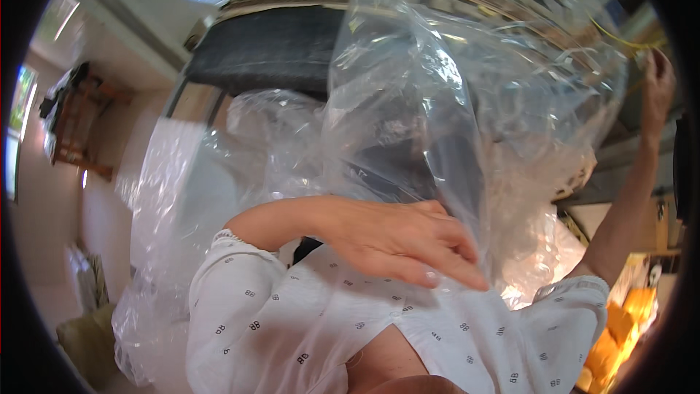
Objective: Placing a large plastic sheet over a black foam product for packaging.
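Note:
A large clear plastic bag [437,102] hangs stretched in front of me and fills the middle of the view. My left hand [405,237] reaches across my chest. Its fingers lie together on a fold of the bag's lower part, and the thumb is hidden behind the film. My right hand [656,84] is raised high at the right with the arm outstretched. Its fingers are curled at the bag's upper corner, beside a thin yellow cord [620,38]. More crumpled clear plastic [182,197] hangs down at my left.
Behind the film there is a dark padded surface [270,47] with shelving or rails above it. A wooden piece of furniture [73,131] stands by a window at the far left. Yellow objects [620,321] lie at the lower right.

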Demonstrator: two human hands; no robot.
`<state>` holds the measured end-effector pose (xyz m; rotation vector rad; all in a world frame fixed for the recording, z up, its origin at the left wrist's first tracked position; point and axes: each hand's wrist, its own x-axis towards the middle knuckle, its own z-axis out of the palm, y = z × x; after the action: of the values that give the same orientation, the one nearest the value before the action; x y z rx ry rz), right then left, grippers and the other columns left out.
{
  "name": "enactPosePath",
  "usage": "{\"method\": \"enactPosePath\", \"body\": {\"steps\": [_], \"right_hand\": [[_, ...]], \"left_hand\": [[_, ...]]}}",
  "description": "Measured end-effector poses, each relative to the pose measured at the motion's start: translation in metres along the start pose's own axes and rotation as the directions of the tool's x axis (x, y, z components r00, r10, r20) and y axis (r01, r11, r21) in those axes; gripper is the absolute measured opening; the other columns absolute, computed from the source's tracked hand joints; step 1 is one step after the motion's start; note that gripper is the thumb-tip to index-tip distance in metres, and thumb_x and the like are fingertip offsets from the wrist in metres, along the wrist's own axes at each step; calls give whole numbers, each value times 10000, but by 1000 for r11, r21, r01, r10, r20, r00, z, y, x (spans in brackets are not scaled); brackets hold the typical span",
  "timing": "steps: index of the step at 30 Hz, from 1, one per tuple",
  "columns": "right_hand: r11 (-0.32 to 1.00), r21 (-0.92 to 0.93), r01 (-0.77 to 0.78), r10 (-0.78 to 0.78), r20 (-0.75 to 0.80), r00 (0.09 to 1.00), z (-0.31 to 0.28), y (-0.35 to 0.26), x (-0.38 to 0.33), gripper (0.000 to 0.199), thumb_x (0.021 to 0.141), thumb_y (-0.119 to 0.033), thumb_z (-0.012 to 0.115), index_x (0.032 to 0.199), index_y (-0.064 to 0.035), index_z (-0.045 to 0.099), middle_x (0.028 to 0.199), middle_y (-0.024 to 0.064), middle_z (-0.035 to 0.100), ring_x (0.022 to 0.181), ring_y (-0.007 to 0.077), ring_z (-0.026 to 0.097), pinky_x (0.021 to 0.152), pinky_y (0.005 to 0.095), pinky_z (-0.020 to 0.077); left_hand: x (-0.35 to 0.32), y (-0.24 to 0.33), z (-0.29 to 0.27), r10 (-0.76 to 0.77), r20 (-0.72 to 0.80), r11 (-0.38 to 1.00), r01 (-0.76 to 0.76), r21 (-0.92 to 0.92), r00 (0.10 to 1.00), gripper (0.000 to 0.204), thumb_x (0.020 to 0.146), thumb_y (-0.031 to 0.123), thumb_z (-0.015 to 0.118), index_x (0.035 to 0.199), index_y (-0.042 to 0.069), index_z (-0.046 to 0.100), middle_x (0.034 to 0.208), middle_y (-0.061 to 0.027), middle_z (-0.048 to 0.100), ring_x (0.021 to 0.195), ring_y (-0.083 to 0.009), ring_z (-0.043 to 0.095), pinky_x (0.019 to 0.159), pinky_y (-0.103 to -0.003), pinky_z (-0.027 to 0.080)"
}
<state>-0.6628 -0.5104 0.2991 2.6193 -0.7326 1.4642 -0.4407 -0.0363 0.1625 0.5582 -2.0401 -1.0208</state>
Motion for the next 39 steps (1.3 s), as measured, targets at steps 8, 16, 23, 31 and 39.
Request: {"method": "enactPosePath", "body": {"steps": [8, 16, 23, 31, 39], "right_hand": [[925, 370, -79, -123, 491, 862, 81, -254, -153, 492, 779, -238, 633, 1183, -27, 449, 1099, 117, 519, 937, 217, 552, 801, 312, 425], [828, 357, -433, 154, 598, 787, 107, -211, -193, 429, 705, -101, 691, 1039, 0, 442, 893, 100, 542, 709, 199, 542, 656, 315, 452], [315, 492, -812, 72, 840, 538, 101, -205, -206, 178, 824, -79, 571, 993, -37, 534, 799, -19, 520, 644, 46, 454, 573, 181, 375], [292, 636, -714, 61, 733, 677, 73, -228, -208, 200, 823, -70, 570, 1021, -48, 554, 794, -45, 528, 652, 9, 456, 571, 165, 384], [328, 757, -565, -39, 608, 793, 71, -257, -198, 153, 859, -51, 518, 1002, -19, 564, 856, -17, 574, 671, 23, 461, 593, 166, 384]], "left_hand": [[68, -71, 40, -181, 63, 982, 184, -32, 981, 428, 893, 203, 355, 1306, 102, 403, 1139, -129, 448, 1044, -252, 431, 882, -372, 289], [81, -87, 63, -335, 7, 936, 332, 112, 942, 441, 869, 188, 383, 1299, 91, 391, 1112, -132, 455, 1019, -226, 427, 858, -351, 297], [67, -70, 34, -204, -148, 947, 234, 219, 968, 319, 831, 245, 556, 1088, 56, 567, 1051, -112, 549, 922, -236, 553, 723, -324, 428], [77, -53, -64, 137, -624, 547, 467, 695, 769, 212, 728, -40, 624, 929, 28, 616, 934, -60, 565, 764, -148, 553, 613, -230, 419], [45, -66, -48, 58, -772, 828, 401, 392, 633, 151, 757, -36, 612, 905, -8, 624, 871, -59, 580, 779, -119, 552, 668, -217, 442]]}}
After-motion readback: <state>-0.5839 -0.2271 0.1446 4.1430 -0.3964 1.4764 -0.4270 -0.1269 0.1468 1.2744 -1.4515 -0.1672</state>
